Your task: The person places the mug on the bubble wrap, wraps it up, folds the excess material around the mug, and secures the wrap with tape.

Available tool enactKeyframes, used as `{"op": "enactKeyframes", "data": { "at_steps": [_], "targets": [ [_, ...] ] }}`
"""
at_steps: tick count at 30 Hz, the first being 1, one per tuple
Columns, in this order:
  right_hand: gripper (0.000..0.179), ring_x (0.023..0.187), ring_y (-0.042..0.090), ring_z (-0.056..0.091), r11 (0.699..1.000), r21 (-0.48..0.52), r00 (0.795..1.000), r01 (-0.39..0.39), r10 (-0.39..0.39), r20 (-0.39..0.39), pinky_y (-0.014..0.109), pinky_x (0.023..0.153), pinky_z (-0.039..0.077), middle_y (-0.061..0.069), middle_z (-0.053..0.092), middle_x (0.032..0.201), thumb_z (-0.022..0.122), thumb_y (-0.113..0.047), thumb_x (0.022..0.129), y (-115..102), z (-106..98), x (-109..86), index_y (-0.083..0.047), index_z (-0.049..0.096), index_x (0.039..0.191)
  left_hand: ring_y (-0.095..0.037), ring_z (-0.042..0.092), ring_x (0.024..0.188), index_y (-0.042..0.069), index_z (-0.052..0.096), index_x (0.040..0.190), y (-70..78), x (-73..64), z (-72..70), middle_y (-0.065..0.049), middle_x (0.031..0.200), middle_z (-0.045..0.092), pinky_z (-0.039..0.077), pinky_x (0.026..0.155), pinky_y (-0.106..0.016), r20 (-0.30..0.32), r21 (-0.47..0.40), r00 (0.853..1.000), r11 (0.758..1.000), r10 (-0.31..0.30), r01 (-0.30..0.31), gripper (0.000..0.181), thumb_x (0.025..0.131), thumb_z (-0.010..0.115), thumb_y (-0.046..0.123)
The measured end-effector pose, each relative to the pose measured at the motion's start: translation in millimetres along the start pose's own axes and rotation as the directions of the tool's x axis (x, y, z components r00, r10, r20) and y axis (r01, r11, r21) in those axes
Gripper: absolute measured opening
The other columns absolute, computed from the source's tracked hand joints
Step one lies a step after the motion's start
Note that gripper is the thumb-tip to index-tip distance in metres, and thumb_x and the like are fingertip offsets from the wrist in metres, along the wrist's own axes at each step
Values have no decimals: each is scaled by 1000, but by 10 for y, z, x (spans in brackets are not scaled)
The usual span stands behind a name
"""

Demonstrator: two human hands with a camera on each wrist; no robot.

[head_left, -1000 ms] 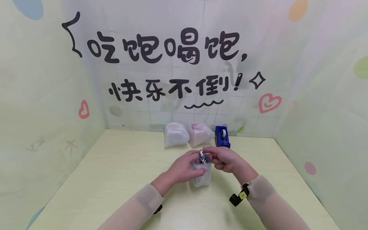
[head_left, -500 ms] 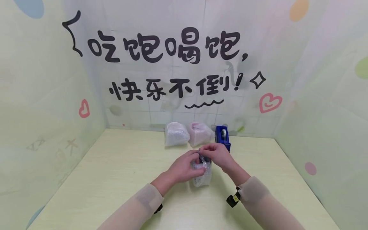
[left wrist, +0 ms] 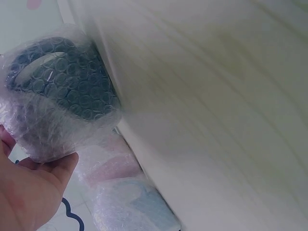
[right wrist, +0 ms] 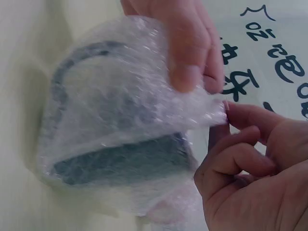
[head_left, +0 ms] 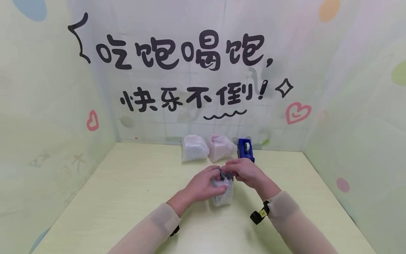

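A dark blue-green mug in bubble wrap (head_left: 223, 198) stands on the table, its curved handle showing through the wrap in the right wrist view. My left hand (head_left: 203, 184) holds it from the left, fingers over the top and thumb on the near side. In the left wrist view that hand (left wrist: 36, 190) supports the wrap's edge with its fingers. My right hand (head_left: 248, 173) is at the top right of the bundle. Its thumb and index finger pinch a folded end of the bubble wrap (right wrist: 209, 113), as the right wrist view shows.
Two more bubble-wrapped bundles, one whitish (head_left: 194, 148) and one pinkish (head_left: 221, 148), sit side by side at the table's back edge. Right of them stands a blue tape dispenser (head_left: 240, 149). Printed cloth walls (head_left: 142, 127) enclose the pale wooden table (head_left: 127, 197).
My right hand moved left over the bundle's top, then back slightly right, folding down the shiny end of the wrap. The left hand keeps its grip in place.
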State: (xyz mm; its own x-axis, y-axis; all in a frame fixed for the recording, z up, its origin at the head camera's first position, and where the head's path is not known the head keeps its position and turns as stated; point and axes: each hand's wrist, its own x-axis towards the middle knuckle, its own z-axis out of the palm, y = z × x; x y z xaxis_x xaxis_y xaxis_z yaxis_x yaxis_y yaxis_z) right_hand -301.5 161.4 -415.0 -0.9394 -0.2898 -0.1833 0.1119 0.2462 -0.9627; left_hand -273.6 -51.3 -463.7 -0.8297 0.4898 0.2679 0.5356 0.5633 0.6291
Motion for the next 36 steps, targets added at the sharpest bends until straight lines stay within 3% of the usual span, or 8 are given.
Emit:
{"op": "enactKeyframes", "data": {
  "at_steps": [4, 7, 15, 18, 22, 26, 31, 36],
  "targets": [
    [48, 71, 7, 51, 1000, 3, 999, 28, -28, 22, 17, 52, 33, -7, 66, 84, 77, -16, 98, -13, -41, -1, 3, 68, 140, -29, 62, 140, 18, 61, 97, 6, 10, 20, -8, 155, 64, 53, 117, -51, 0, 3, 1000, 1000, -1, 1, 29, 95, 77, 42],
    [45, 72, 8, 54, 998, 19, 998, 56, -56, 19, 19, 52, 33, -7, 69, 86, 75, -16, 99, 27, -18, 15, 1, 67, 139, -27, 64, 137, 18, 60, 96, -4, 19, 32, -7, 153, 65, 54, 115, -49, -8, 0, 1000, 1000, 12, -12, 28, 95, 78, 40],
    [37, 73, 12, 59, 993, -11, 984, 117, -117, -131, 20, 52, 35, 4, 78, 106, 75, -17, 103, 74, 64, 110, 1, 69, 134, -28, 63, 140, 18, 61, 96, -13, 21, 36, -8, 153, 65, 54, 117, -49, -7, 14, 1000, 1000, 17, -17, 28, 94, 78, 40],
    [44, 79, 14, 59, 992, 8, 984, 123, -121, -130, 19, 53, 35, 6, 78, 108, 76, -16, 102, 36, 35, 165, 4, 65, 140, -29, 63, 140, 18, 61, 96, -20, 19, 36, -8, 153, 65, 54, 117, -50, -8, 20, 1000, 1000, 10, -10, 29, 93, 78, 41],
    [50, 88, 14, 63, 988, -38, 980, 152, -155, -123, 21, 64, 43, -1, 78, 101, 79, -17, 101, 38, 6, 243, 3, 63, 144, -29, 63, 140, 17, 62, 97, -17, 19, 33, -9, 153, 65, 54, 117, -50, -9, 24, 1000, 1000, 12, -12, 29, 93, 78, 41],
    [50, 96, 14, 72, 975, -110, 968, 191, -206, -141, 24, 82, 52, -1, 81, 99, 79, -14, 101, 114, 17, 310, 1, 62, 145, -29, 64, 136, 17, 62, 97, -2, 17, 38, -10, 150, 66, 55, 114, -50, -7, 44, 1000, 999, 17, -16, 27, 96, 75, 41],
    [51, 94, 11, 74, 977, -104, 961, 187, -203, -185, 23, 86, 56, 7, 83, 102, 77, -6, 101, 227, 69, 345, 1, 58, 148, -29, 66, 130, 16, 61, 95, 17, 6, 48, -11, 144, 67, 57, 106, -49, -16, 59, 999, 998, 35, -34, 24, 99, 73, 37],
    [51, 97, 12, 75, 976, -120, 954, 184, -206, -219, 25, 90, 57, 13, 83, 108, 78, -8, 101, 273, 121, 358, 1, 58, 146, -24, 66, 111, 15, 60, 94, 21, 22, 52, -7, 127, 71, 56, 95, -42, -52, 33, 997, 998, 50, -48, 22, 98, 74, 32]
  ]
}}
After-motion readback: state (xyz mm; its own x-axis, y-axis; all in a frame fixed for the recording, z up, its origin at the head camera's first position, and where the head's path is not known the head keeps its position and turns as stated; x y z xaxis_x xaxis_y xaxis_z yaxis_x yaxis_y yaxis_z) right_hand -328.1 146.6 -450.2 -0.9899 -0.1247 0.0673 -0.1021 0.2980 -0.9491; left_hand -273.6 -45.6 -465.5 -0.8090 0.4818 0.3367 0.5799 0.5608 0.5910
